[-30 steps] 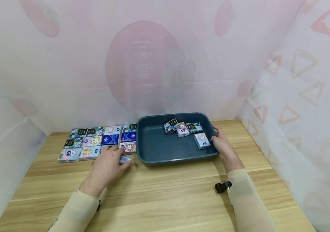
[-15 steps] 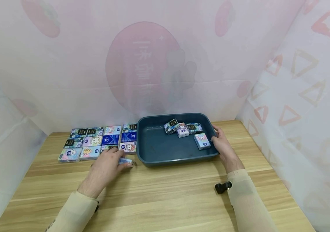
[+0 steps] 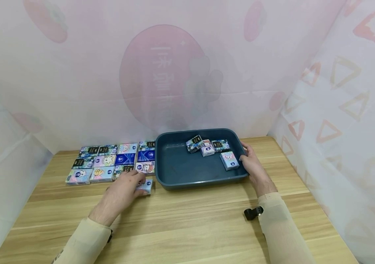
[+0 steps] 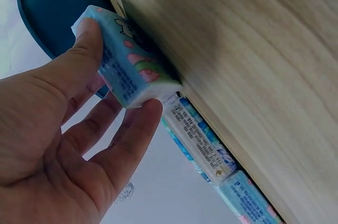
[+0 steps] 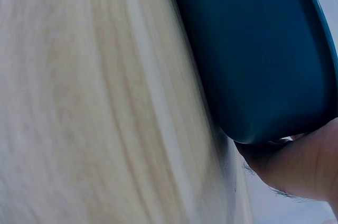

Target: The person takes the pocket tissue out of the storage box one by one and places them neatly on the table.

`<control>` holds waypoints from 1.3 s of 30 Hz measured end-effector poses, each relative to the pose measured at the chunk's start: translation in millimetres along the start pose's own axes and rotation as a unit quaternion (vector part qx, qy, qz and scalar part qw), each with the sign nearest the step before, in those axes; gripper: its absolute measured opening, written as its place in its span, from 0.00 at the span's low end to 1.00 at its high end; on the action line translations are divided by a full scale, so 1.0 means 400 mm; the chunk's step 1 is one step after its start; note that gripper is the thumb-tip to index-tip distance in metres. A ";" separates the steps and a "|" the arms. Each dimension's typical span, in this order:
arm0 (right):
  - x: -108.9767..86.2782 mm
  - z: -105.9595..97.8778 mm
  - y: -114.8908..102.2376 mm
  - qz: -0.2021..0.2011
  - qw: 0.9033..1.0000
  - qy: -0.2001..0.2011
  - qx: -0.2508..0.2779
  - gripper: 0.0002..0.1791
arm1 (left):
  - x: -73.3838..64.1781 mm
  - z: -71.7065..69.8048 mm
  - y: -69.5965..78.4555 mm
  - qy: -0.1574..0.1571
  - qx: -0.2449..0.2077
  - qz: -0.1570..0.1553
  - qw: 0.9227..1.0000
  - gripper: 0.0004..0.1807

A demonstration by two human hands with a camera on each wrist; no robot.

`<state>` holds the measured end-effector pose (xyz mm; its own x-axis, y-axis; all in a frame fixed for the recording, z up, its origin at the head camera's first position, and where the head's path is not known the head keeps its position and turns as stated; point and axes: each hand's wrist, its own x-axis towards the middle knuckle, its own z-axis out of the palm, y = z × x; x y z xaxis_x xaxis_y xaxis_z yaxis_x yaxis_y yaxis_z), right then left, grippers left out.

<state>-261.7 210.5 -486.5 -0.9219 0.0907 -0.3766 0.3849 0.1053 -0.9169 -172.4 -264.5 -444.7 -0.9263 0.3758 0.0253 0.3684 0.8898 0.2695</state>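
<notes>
A light blue pocket tissue pack (image 3: 147, 186) with a cartoon print is pinched in my left hand (image 3: 124, 186), in front of the packs beside the tray. The left wrist view shows the thumb on one end of this tissue pack (image 4: 129, 57) and a fingertip on the other. My right hand (image 3: 254, 169) grips the right end of a dark teal tray (image 3: 180, 170), thumb at the rim and fingers along the outer wall. Inside the tray, toward the right, lie several tissue packs, among them a light blue one (image 3: 229, 160) and a dark floral one (image 3: 195, 143).
Left of the tray, several more packs lie in tight rows, including a dark blue pack (image 3: 125, 159) and a pale blue pack (image 3: 79, 176). They sit on a wood-grain table (image 3: 187, 223). A printed cloth backdrop (image 3: 91, 110) stands behind and at both sides.
The tissue pack in my left hand has turned, so more of its printed face shows, and the hand has shifted slightly toward me. My right hand and the tray have not visibly moved.
</notes>
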 end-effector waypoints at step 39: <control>0.001 0.001 -0.005 0.005 1.000 0.003 -0.009 0.44 | 0.042 0.016 -0.001 -0.011 0.038 -0.009 0.999 0.15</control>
<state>-262.8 209.9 -484.7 -0.9177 0.0982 -0.3850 0.3951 0.1228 -0.9104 -187.6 -257.2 -450.5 -0.9311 0.3648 -0.0004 0.3577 0.9131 0.1958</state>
